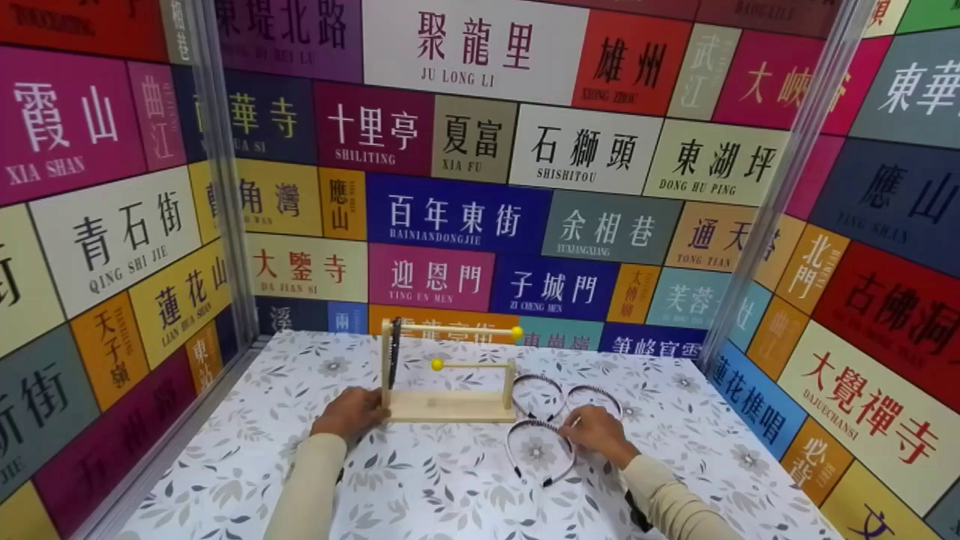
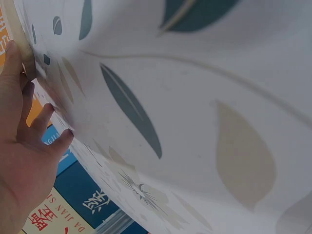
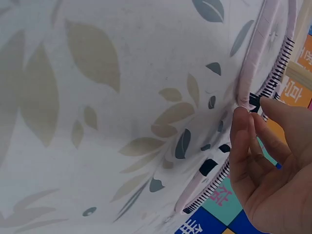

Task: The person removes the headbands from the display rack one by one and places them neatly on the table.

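A wooden display stand [image 1: 450,406] has two horizontal rods, each tipped with a yellow ball. On its upper rod, by the left post, hangs a dark toothed headband [image 1: 395,352]. My left hand [image 1: 347,415] holds the lower left end of the stand, thumb against the wood [image 2: 25,41] in the left wrist view. With thumb and fingertips, my right hand [image 1: 596,431] pinches the front pale pink headband [image 1: 512,448] at its right side; the right wrist view shows this headband [image 3: 253,63] at the fingertips. That headband lies on the table, black tips toward me.
Two more toothed headbands lie behind it, one headband [image 1: 561,390] beside the stand and another headband [image 1: 616,397] farther right. A leaf-patterned cloth [image 1: 420,487] covers the table. Walls of coloured sign panels [image 1: 457,217] enclose the back and sides.
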A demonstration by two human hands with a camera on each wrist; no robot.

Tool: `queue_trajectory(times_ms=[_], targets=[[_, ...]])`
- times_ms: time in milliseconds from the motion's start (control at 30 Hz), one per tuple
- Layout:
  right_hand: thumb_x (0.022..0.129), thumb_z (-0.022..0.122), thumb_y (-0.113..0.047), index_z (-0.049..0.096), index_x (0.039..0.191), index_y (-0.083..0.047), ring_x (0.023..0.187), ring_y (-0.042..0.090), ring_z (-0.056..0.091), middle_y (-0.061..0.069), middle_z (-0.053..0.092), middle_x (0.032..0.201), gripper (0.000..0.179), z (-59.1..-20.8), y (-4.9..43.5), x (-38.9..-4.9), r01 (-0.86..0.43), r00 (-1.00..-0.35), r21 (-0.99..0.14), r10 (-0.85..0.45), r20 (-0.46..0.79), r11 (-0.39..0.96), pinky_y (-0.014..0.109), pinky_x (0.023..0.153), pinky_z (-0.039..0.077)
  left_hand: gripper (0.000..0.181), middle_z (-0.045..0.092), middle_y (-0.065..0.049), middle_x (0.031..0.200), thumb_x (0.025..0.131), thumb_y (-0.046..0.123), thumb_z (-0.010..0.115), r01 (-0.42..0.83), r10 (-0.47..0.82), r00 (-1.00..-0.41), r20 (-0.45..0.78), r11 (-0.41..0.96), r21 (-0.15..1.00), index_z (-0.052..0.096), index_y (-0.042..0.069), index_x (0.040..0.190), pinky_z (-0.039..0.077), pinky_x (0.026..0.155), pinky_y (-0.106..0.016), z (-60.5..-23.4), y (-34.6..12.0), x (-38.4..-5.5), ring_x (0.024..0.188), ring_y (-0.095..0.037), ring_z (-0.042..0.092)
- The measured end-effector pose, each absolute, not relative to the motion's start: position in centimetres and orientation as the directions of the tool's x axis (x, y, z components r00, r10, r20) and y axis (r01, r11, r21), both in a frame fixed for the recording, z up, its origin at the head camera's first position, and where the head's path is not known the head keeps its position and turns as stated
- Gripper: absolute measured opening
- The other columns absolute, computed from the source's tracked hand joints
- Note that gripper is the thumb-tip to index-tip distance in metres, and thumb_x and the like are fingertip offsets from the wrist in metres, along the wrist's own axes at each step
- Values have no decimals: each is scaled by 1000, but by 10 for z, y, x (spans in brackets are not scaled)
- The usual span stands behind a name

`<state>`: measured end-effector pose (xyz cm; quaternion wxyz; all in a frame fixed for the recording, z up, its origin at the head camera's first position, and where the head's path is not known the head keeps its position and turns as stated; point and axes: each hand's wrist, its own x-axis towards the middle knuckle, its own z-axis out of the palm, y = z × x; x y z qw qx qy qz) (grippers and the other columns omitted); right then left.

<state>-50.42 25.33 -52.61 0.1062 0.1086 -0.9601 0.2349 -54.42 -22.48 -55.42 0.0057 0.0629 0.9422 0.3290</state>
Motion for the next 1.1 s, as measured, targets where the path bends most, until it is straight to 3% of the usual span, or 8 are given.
queue_trajectory(times_ms=[200, 500, 767, 933, 1100], targets=[[93, 79, -21, 79, 94, -10, 58, 26, 69, 3, 76, 80, 12, -500, 243, -507, -294, -945, -467, -183, 270, 834, 34, 52, 54, 42, 75, 1, 112, 97, 26, 75, 129, 138, -990, 32, 781, 611, 69, 18, 137, 55, 96, -51, -552, -223, -543, 94, -15, 66], [94, 77, -25, 80, 102, -9, 51, 12, 66, 4, 78, 85, 18, -460, 198, -510, -357, -925, -472, -235, 298, 806, 32, 49, 54, 45, 74, -3, 120, 98, 29, 74, 132, 148, -989, 24, 781, 610, 67, 17, 140, 53, 101, -51, -549, -222, -538, 102, -18, 67], [97, 75, -26, 80, 106, -8, 57, 20, 71, 7, 79, 93, 21, -441, 137, -516, -451, -887, -467, -324, 330, 760, 32, 53, 56, 44, 76, 0, 107, 96, 25, 76, 126, 145, -989, 23, 752, 647, 69, 15, 138, 56, 94, -51, -552, -227, -539, 90, -17, 67], [98, 74, -29, 80, 107, -9, 62, 26, 74, 7, 80, 94, 22, -433, 100, -516, -476, -878, -499, -358, 318, 724, 32, 57, 58, 40, 76, -1, 109, 96, 26, 76, 137, 155, -988, 26, 772, 621, 71, 15, 134, 55, 97, -50, -550, -226, -539, 96, -17, 68], [99, 73, -30, 80, 110, -9, 57, 17, 72, 8, 80, 98, 24, -430, 66, -515, -508, -861, -509, -392, 324, 695, 30, 53, 57, 31, 74, 1, 100, 95, 27, 77, 156, 163, -986, 41, 798, 581, 74, 15, 124, 56, 94, -49, -551, -222, -543, 91, -16, 66]])
